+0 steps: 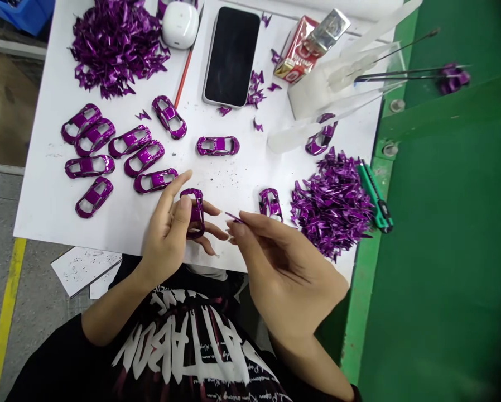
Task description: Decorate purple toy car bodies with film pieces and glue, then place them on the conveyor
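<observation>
Blk phone (232, 56) btwn wht case (180, 25) & red box (295, 51), grn cutter (374, 192), blue bin (28, 15)

- Bright, whitish light spreads fairly evenly over the white tabletop (244, 167) — shadows faint and soft-edged.
- Sharp glints dot the glossy purple heap (114, 50), upper left, and the silver object (328, 32), right of top centre.
- The green surface (443, 251) at right is dimmer and softer, its outer edge fading to black.

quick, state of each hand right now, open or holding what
Left hand: holding a glossy purple toy car shell.
Right hand: closed, pinching a small thin purple piece at its fingertips.
</observation>
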A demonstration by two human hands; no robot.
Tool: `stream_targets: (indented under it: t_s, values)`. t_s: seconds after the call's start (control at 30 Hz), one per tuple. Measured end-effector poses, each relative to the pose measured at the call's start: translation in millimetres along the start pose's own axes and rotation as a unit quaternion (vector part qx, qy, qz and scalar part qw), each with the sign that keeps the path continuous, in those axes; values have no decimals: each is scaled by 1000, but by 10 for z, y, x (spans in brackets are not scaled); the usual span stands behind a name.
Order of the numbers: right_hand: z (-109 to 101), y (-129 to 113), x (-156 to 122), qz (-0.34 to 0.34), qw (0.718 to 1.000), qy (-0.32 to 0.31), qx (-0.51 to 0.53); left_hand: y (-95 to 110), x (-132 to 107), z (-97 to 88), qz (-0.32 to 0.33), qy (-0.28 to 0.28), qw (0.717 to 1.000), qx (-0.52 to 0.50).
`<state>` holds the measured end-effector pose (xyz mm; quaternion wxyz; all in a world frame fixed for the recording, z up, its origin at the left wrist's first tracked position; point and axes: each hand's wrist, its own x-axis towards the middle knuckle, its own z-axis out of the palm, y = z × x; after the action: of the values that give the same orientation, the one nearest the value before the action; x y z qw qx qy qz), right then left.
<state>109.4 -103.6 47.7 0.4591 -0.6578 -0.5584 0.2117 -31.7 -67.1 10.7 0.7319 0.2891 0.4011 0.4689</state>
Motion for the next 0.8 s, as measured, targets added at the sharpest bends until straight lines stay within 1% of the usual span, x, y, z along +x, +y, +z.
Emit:
stream_targets:
  t_s: [0.03, 0.07, 0.17, 0.2, 0.27, 0.33, 0.4, 0.53, 0.6, 0.67, 0.73, 0.8]
  values:
    - [43, -5, 8, -48, 998, 19, -33, 9, 4, -3, -18, 2, 1000, -8]
    - [89, -5, 22, -95, 994, 25, -56, 13, 8, -7, -27, 5, 1000, -9]
    - [226, 17, 82, -209, 973, 11, -98, -3, 9, -20, -21, 29, 999, 8]
    - [266, 27, 101, -236, 965, 10, -111, -12, 6, -23, -15, 37, 999, 20]
    - [327, 43, 124, -267, 954, 16, -132, -25, -1, -26, -6, 41, 998, 50]
    - [364, 49, 127, -284, 948, 28, -141, -28, -6, -29, 2, 31, 997, 74]
    - [378, 47, 116, -285, 948, 31, -138, -24, -4, -38, 14, 20, 997, 76]
    - [373, 52, 72, -238, 964, 7, -115, -19, 5, -56, 29, 9, 997, 68]
    - [372, 66, 47, -218, 971, 2, -102, -19, 6, -50, 38, 25, 995, 87]
    - [379, 78, 26, -210, 974, -5, -87, -19, 6, -30, 58, 55, 991, 106]
    - [389, 79, 14, -215, 973, -9, -81, -16, 10, 0, 70, 79, 989, 105]
    - [401, 64, 11, -224, 971, -7, -86, -10, 20, 30, 64, 88, 990, 85]
